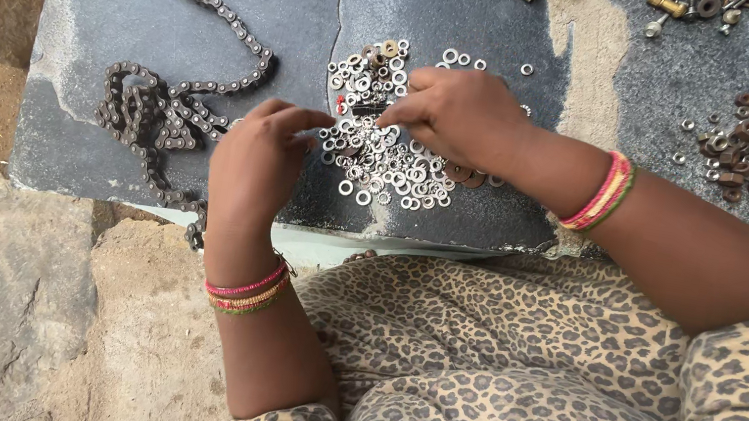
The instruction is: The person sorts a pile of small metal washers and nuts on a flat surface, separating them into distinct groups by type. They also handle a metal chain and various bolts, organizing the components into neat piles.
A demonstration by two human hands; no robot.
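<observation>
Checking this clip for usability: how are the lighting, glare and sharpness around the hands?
Head view: soft, even daylight, no hard shadows; slight shine on the silver washers, no blown glare; left hand, right hand and chain are sharp.

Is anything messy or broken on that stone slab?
Nothing looks broken. The chain lies in loose tangled loops, one end hanging over the slab's front edge. Both hands, left and right, pick at the washer pile.

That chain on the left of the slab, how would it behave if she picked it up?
The chain would probably hang limp, since it lies in loose curves and heaps. Its dark metal links suggest weight for its size. Pushed on the slab, it would likely bunch rather than slide whole.
</observation>
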